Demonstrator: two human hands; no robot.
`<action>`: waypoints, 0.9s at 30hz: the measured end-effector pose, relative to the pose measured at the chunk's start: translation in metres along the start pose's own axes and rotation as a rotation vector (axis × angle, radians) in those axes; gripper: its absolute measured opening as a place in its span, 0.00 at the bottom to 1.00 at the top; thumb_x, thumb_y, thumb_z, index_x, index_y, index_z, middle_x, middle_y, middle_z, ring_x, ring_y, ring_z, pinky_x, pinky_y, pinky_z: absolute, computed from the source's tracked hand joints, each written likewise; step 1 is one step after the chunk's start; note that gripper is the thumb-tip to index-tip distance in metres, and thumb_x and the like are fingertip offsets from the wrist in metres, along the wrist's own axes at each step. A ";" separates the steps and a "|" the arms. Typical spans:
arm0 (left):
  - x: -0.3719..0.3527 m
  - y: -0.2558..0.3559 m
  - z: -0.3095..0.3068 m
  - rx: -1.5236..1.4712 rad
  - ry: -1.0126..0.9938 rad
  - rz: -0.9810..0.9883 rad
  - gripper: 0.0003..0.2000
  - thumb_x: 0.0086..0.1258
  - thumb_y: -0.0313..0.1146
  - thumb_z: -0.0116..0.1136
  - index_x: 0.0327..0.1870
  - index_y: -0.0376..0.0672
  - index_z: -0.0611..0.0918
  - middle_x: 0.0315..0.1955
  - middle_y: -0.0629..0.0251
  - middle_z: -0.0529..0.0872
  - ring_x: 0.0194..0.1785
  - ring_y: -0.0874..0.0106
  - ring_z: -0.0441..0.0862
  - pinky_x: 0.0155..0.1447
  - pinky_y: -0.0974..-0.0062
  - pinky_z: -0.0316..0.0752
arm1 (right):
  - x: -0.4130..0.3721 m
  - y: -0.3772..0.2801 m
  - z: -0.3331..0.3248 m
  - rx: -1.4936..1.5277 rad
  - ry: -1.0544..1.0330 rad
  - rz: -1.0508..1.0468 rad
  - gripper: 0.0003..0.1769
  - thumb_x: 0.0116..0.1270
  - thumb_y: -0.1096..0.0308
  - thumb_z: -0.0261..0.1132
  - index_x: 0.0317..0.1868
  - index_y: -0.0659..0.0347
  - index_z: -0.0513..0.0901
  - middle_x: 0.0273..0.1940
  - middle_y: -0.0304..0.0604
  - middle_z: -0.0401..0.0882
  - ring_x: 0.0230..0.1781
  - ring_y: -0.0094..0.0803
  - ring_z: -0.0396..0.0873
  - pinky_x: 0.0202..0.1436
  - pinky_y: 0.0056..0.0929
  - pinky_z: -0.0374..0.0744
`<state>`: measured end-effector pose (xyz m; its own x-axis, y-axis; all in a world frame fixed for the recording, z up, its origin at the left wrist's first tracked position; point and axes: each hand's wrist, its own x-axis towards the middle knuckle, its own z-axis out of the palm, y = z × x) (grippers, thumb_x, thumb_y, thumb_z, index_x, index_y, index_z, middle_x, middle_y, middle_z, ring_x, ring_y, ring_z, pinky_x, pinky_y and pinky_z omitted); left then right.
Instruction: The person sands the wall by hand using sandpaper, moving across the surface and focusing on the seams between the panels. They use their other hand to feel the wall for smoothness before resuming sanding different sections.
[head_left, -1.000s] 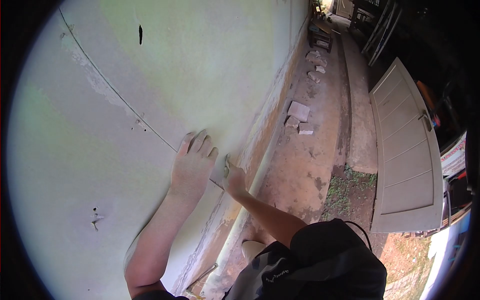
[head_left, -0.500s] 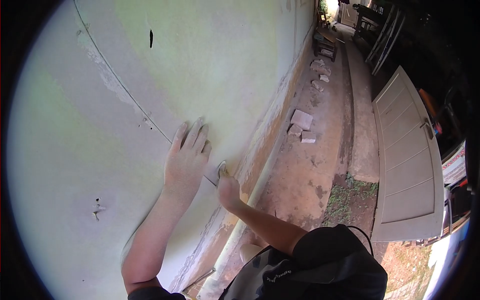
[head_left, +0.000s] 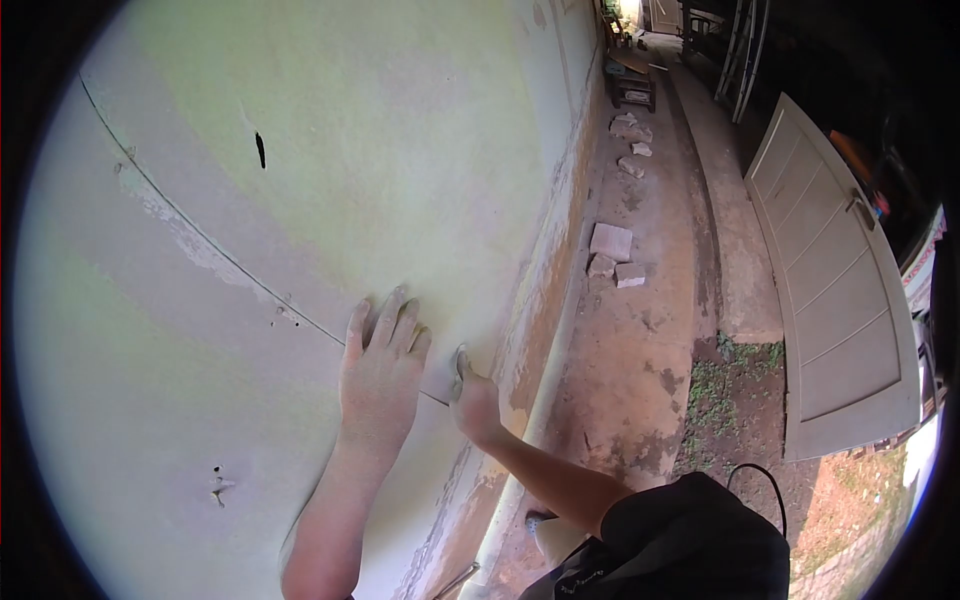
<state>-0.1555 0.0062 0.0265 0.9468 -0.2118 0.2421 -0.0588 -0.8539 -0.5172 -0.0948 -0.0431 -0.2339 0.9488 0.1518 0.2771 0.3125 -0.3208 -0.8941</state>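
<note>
A: Hands: what is being held?

B: The left hand (head_left: 380, 385) is being pressed flat on the wall (head_left: 420, 130), fingers straight and slightly spread, with nothing gripped. The right hand (head_left: 472, 400) is being held curled against the wall just to its right. Whether anything thin is being pinched there cannot be told.

A: And the thing being worked?

B: A thin dark line (head_left: 200, 240) is being followed. It is being traced from the far left down to the gap between the two hands, and it is being met there by the right hand.

A: Method note?

B: Judgement only: the left palm is best being kept flat beside the line as a brace. Pressure from the right hand is best being applied lightly along the line, since paint is being seen flaking beside it.

A: Surface and surroundings?

B: The wall is being recorded as pale, chalky and patchy, orange-stained at its base. A small dark hole (head_left: 260, 150) is being noted beyond the line. To the right, a bare concrete strip (head_left: 640, 350) is being logged, with loose stone blocks (head_left: 612, 242) farther off and a pale panelled door (head_left: 840, 290) at the right.
</note>
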 end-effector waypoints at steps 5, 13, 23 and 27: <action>0.000 0.000 0.004 0.015 0.009 0.000 0.14 0.70 0.32 0.64 0.55 0.47 0.89 0.71 0.67 0.82 0.84 0.67 0.67 0.88 0.46 0.55 | -0.013 0.027 0.025 -0.027 0.111 -0.106 0.26 0.72 0.79 0.57 0.70 0.73 0.80 0.53 0.67 0.88 0.56 0.66 0.85 0.58 0.57 0.83; 0.001 0.001 0.004 0.020 -0.006 -0.009 0.13 0.71 0.32 0.63 0.55 0.47 0.89 0.71 0.67 0.82 0.84 0.67 0.67 0.88 0.47 0.55 | 0.001 0.005 -0.001 -0.109 -0.202 0.021 0.30 0.75 0.74 0.57 0.76 0.74 0.73 0.53 0.71 0.86 0.51 0.66 0.86 0.55 0.57 0.83; -0.001 0.000 0.004 -0.005 -0.043 0.018 0.15 0.71 0.32 0.64 0.57 0.48 0.88 0.73 0.67 0.80 0.84 0.66 0.66 0.88 0.47 0.53 | 0.044 0.045 0.003 -0.224 -0.337 0.171 0.30 0.73 0.73 0.61 0.74 0.75 0.74 0.58 0.75 0.83 0.56 0.65 0.86 0.61 0.55 0.84; 0.000 0.000 0.006 0.006 -0.047 0.013 0.15 0.71 0.32 0.65 0.59 0.48 0.88 0.73 0.67 0.80 0.85 0.66 0.65 0.88 0.46 0.53 | 0.024 0.005 -0.008 -0.118 -0.226 0.098 0.27 0.72 0.78 0.58 0.71 0.77 0.77 0.45 0.67 0.89 0.48 0.63 0.87 0.49 0.55 0.84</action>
<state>-0.1539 0.0086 0.0218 0.9599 -0.2003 0.1962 -0.0696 -0.8481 -0.5252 -0.0702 -0.0486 -0.2293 0.9443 0.3154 0.0944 0.2359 -0.4485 -0.8621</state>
